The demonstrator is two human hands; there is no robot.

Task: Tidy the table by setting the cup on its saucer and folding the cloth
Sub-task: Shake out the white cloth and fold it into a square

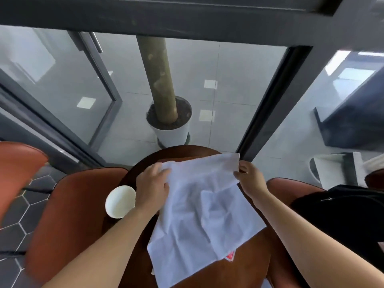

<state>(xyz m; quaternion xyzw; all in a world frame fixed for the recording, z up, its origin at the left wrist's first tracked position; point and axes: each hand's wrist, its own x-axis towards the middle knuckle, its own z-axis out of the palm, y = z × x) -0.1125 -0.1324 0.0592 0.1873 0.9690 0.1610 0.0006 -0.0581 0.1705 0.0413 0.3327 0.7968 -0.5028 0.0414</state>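
The round brown table filled the lower middle, with rust-red chairs at its nine and three o'clock. A white cloth lay creased across it, its far edge lifted — the left hand pinched the eleven o'clock corner, the right hand gripped the one o'clock corner. The white cup sat at the table's nine o'clock edge, just beside the left wrist; whether a saucer lay under it could not be told.
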